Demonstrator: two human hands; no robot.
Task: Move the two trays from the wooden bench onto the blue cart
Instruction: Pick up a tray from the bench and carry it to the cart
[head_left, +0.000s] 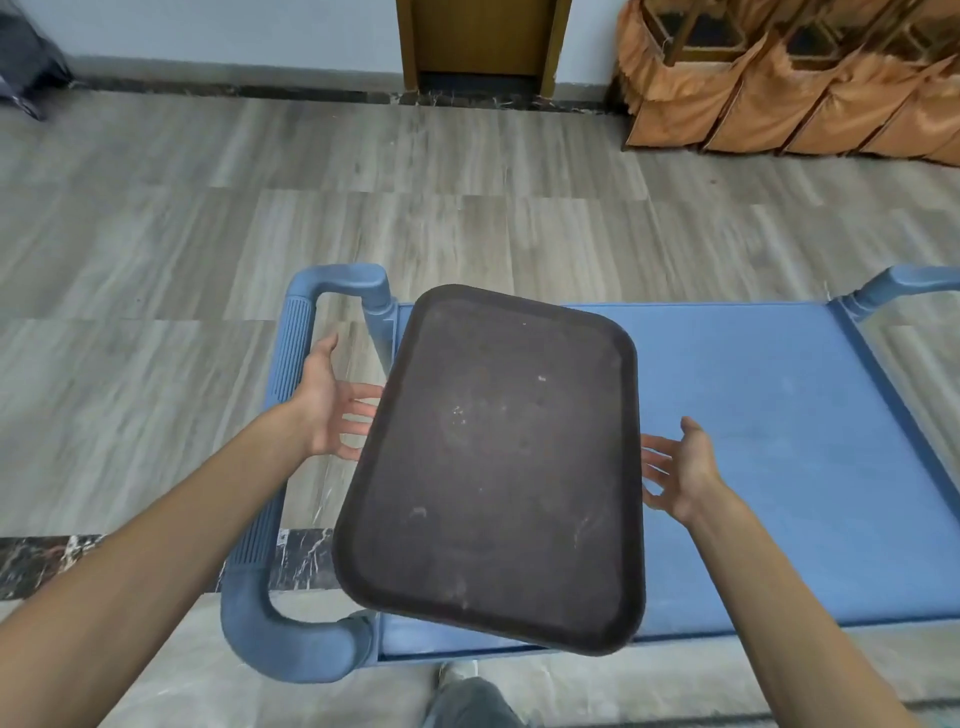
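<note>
A dark brown rectangular tray (498, 467) hovers slightly tilted and skewed over the left end of the blue cart (769, 457); its near corner overhangs the cart's front edge. My left hand (327, 405) is palm-up at the tray's left edge with its fingers reaching under it. At the tray's right edge my right hand (680, 467) is also palm-up, and its fingertips meet the rim. The tray carries nothing. A second tray and the wooden bench are out of view.
The cart's blue push handle (283, 467) loops out at the left, just under my left hand, and another handle (904, 283) shows at the far right. Beyond lie grey wood-look floor, a wooden door (480, 41) and stacked chairs in orange covers (789, 83).
</note>
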